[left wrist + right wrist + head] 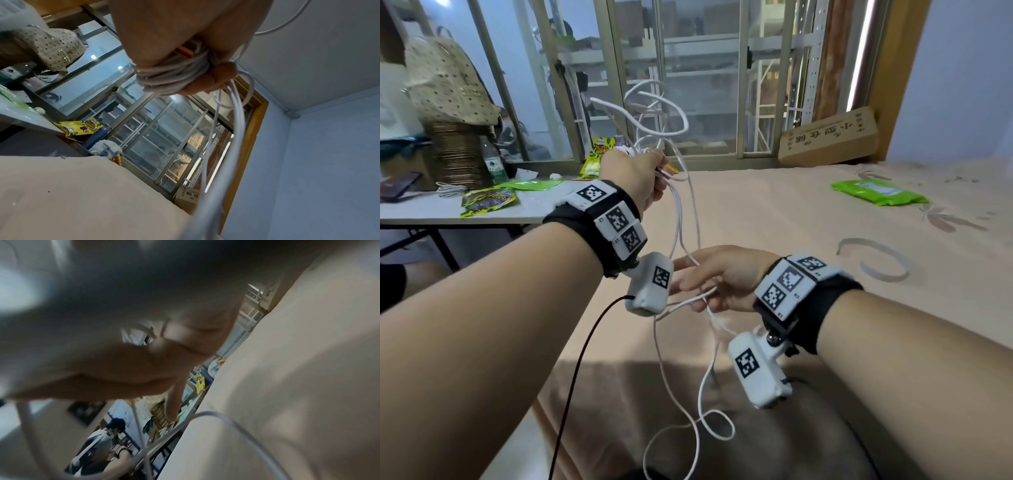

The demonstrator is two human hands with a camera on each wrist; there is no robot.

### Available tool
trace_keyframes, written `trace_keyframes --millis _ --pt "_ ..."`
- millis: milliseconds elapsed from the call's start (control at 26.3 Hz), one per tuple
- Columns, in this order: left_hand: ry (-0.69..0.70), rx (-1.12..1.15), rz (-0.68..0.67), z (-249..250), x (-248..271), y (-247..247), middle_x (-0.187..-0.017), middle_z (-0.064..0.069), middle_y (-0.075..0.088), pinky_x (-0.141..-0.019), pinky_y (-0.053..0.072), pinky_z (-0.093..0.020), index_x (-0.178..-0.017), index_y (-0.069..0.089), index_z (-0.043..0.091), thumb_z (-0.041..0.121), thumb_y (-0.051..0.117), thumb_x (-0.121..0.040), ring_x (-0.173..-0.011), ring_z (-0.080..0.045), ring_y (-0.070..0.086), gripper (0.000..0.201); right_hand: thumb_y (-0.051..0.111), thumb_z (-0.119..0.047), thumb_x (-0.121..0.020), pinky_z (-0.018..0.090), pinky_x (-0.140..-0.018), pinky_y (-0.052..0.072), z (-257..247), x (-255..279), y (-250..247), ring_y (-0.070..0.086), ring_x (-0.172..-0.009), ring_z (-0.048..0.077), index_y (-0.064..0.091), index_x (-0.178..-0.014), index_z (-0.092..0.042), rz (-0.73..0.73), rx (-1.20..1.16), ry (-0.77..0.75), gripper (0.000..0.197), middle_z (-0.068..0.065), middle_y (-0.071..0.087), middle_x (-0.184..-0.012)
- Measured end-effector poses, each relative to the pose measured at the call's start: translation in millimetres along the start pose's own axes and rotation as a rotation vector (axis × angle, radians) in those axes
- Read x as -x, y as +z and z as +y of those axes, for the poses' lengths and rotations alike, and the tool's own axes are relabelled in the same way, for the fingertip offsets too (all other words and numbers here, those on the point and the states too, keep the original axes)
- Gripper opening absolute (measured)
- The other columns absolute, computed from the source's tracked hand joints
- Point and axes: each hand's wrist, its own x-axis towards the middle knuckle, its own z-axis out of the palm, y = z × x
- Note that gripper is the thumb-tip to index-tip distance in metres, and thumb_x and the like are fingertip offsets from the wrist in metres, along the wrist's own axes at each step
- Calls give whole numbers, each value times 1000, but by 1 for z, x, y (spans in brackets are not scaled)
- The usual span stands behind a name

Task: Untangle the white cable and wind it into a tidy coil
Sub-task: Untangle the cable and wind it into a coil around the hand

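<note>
My left hand (pixel 643 174) is raised in front of the window and grips a bundle of white cable (pixel 686 120) turns; loose loops stand above the fist. In the left wrist view the turns (pixel 170 76) lie tight between thumb and fingers of the left hand (pixel 164 32), beside an orange plug tip. Strands hang down to my right hand (pixel 719 277), lower and nearer me. Its index finger is straight, and its lower fingers curl around a strand. In the blurred right wrist view the right hand (pixel 144 361) has cable (pixel 205 413) trailing beneath it. More slack loops over the bed.
A beige bed (pixel 808 212) lies under both hands, with a green packet (pixel 876 192) and a cardboard box (pixel 832 137) at its far side. A white table (pixel 482 212) with snack packets (pixel 489 200) and a bottle (pixel 494 161) stands left. A black camera cord (pixel 578 359) hangs below my left wrist.
</note>
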Motion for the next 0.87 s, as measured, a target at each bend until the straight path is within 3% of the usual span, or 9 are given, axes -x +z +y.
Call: trace_keyframes --millis 76,190,266,380,532,608,723,799,875 --pt "-9 59 -21 1 0 1 -49 -2 55 -44 33 -20 -67 54 7 9 52 -97 -43 -14 43 30 60 5 -77 14 -33 27 6 -1 11 46 -34 7 65 -99 -17 -168 24 -31 32 16 64 -68" --pt "-19 117 -51 3 -1 0 -44 0 53 -40 33 -17 -69 55 6 7 49 -97 -37 -10 42 29 61 2 -69 12 -32 25 11 -3 15 40 -32 5 69 -79 -17 -183 54 -19 23 13 60 -69" --pt "1 48 -46 1 -3 -2 -42 2 53 -40 31 -17 -69 56 6 8 49 -96 -35 -9 42 28 57 2 -82 11 -30 24 9 -2 11 40 -31 6 63 -86 -10 -53 92 -2 13 9 57 -64" --pt "-10 -105 -61 -5 -2 -5 -44 1 56 -43 29 -19 -65 54 7 6 50 -94 -38 -12 43 29 47 5 -93 15 -27 33 -12 -4 -2 50 -30 11 58 -87 2 341 -116 -81 13 16 58 -64" --pt "-20 -326 -159 -17 6 -4 -53 -6 59 -37 28 -13 -59 53 3 1 53 -90 -30 -10 44 31 52 -3 -93 22 -53 54 -63 -9 -29 63 -71 17 57 -116 5 718 -196 -342 24 9 59 -89" --pt "23 -342 -145 -13 8 0 -43 4 60 -36 32 -14 -64 57 4 2 54 -89 -33 -9 52 25 53 -19 -97 26 -58 50 -88 -2 -27 57 -77 16 64 -108 -4 888 -53 -478 21 4 59 -89" --pt "62 -287 -161 4 11 11 -37 5 57 -34 31 -13 -70 61 2 4 55 -91 -32 -6 53 22 56 -4 -92 31 -67 60 -114 11 -9 65 -66 13 68 -95 1 850 -243 -747 13 9 68 -83" --pt "49 -306 -165 8 14 16 -36 4 55 -32 30 -11 -71 59 0 4 53 -93 -28 -5 50 23 56 2 -88 33 -78 59 -110 4 -17 70 -74 19 66 -94 0 840 -280 -706 11 13 68 -83" --pt "1 -365 -151 1 13 16 -45 -2 58 -31 30 -11 -79 62 -4 4 53 -93 -26 -4 49 18 57 -8 -89 33 -84 54 -94 -3 -33 67 -85 28 65 -104 5 824 39 -545 22 16 68 -87"
